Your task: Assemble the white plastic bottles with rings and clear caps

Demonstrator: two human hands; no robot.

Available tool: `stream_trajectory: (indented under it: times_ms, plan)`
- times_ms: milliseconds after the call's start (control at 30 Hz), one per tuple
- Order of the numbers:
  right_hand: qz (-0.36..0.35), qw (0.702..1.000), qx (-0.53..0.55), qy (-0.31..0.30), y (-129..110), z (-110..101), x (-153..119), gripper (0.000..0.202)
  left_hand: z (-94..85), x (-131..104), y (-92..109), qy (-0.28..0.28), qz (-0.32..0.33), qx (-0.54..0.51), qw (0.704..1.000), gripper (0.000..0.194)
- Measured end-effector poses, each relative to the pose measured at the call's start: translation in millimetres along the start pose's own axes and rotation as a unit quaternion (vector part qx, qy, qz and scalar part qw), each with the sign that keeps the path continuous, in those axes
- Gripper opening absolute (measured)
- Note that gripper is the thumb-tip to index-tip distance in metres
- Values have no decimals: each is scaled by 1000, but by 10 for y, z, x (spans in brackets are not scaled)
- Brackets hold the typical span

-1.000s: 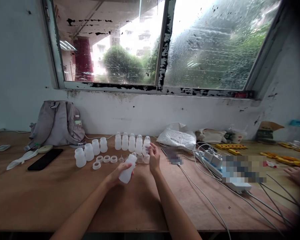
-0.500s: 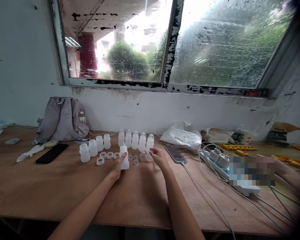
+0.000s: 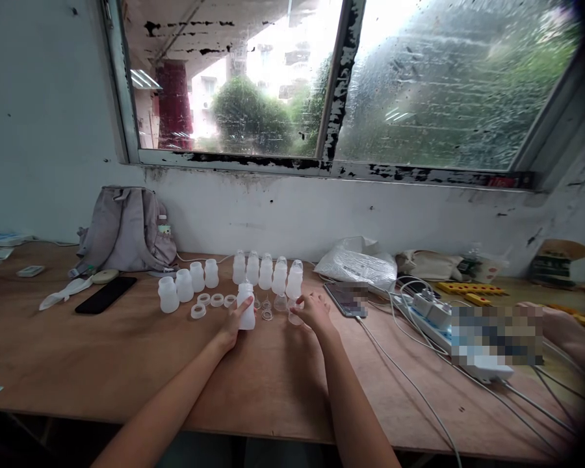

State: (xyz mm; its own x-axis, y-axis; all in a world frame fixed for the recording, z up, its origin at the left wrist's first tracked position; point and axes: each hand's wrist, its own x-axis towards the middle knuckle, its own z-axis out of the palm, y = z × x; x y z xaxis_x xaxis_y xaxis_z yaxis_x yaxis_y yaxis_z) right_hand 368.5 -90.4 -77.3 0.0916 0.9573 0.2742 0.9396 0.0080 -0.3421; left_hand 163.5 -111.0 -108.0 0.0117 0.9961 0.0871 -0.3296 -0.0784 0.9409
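My left hand [image 3: 233, 325] is wrapped around a translucent white baby bottle [image 3: 247, 312], held upright with a clear teat on top. My right hand [image 3: 314, 312] is closed, thumb and fingers around the edge of a clear bottle cap [image 3: 295, 317] low over the table; the hand partly hides it. Between the hands lie small clear teats [image 3: 267, 314] and another clear cap [image 3: 280, 303]. White collar rings [image 3: 198, 311] lie left of the held bottle. Open bottles [image 3: 168, 296] stand at the left, and a row of capped bottles [image 3: 279, 277] stands behind.
A phone on a cable [image 3: 344, 300] and a power strip [image 3: 433, 331] with cords lie at the right, near another person's hand [image 3: 560, 328]. A clear plastic bag [image 3: 355, 263] sits by the wall. Left are a black phone [image 3: 106, 296] and a backpack [image 3: 124, 231].
My right hand has come down to the clear cap, its fingers spreading around the edge. My left hand keeps the bottle in nearly the same place. The view has shifted slightly.
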Motion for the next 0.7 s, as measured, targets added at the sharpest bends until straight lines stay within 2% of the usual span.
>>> stream_trajectory:
  times_ms: [100,167,200,267,333,467,567,700]
  plan:
    - [-27,997,58,48,-23,-19,20,28,8,-20,-3,7,74,112,991,36]
    - [-76,981,163,72,-91,-52,20,32,16,-51,1,10,154,226,962,37]
    - [-104,967,226,64,-141,-66,10,35,22,-70,3,8,186,281,942,38]
    - [-147,935,322,5,-255,-70,-26,39,34,-105,-1,-2,219,368,904,41]
    - [-165,922,347,-44,-363,-30,-74,39,44,-129,-14,-7,234,421,876,43]
    - [-167,925,340,-19,-481,103,-130,36,50,-132,-48,-8,256,485,836,47]
    - [-144,929,342,-8,-492,142,-129,35,47,-124,-51,-24,251,506,825,44]
    - [-136,922,361,-19,-484,109,-120,34,64,-125,-26,-83,192,464,861,42]
